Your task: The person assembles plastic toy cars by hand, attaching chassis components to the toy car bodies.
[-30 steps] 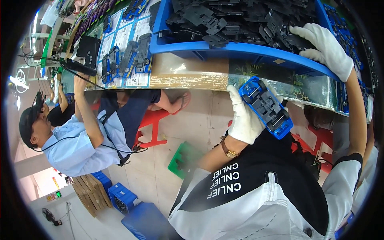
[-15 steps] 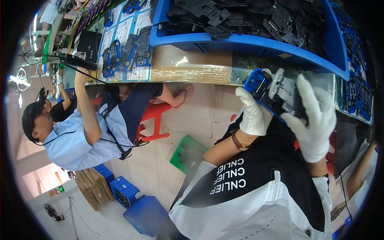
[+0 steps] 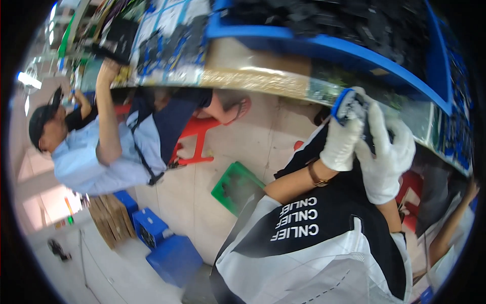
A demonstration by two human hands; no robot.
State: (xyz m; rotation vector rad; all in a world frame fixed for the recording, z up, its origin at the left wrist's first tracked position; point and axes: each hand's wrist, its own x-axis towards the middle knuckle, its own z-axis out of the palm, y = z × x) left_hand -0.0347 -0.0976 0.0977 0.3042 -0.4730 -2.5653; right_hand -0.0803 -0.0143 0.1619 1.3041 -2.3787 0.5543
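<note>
Firstly, one toy car body (image 3: 340, 105), blue, small, located at two o'clock from the centre of the view, just on the near side of the table edge (image 3: 263, 81). Held by the left hand (image 3: 340, 146), white-gloved, thumb and fingers closed about the body. One grey-black piece (image 3: 354, 108), blurred, lying against the body's face; its exact seating cannot be told. Right hand (image 3: 387, 161), also white-gloved, at three o'clock of the left and near touching it, fingers partly bent and spread, tips up at the car; whether they grip the piece or only press on it cannot be told. One wristwatch (image 3: 317, 174), brown strap, left wrist. One large blue tub (image 3: 324, 42), on the table at one o'clock, holding many black plastic parts (image 3: 349, 17), heaped. Assorted blue and black car pieces (image 3: 174, 48), on white printed sheets (image 3: 190, 76), at eleven o'clock. Further blue pieces (image 3: 458, 109), far side, between two and three o'clock. One green crate (image 3: 219, 190), on the floor at six o'clock, dark contents. One red stool (image 3: 200, 139), at ten o'clock. One co-worker (image 3: 129, 152), pale blue shirt, at nine o'clock.
</note>
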